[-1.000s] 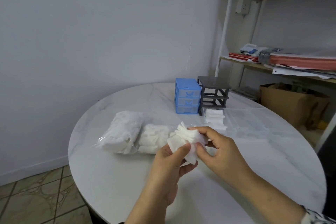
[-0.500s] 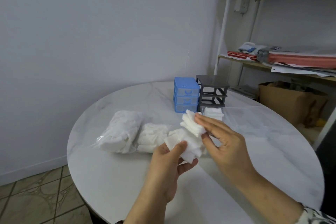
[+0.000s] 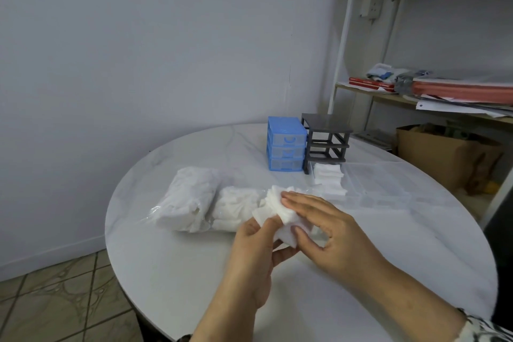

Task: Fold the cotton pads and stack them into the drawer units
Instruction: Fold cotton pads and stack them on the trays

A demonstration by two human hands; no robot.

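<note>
Soft cotton pads [image 3: 280,209], glossy marble-look table [image 3: 172,272], plastic blue drawer unit [image 3: 286,144].

Two hands — left [image 3: 254,251], right [image 3: 326,226] — two drawer units, blue [image 3: 286,144], grey [image 3: 325,141], one bag of pads [image 3: 205,200]

— Views on file?
— One: head-worn, wide-angle, facing forward and down across the round table [image 3: 172,266] toward the wall corner.
— Range?
— Close; both hands fill the lower foreground. No second view shares the scene.
</note>
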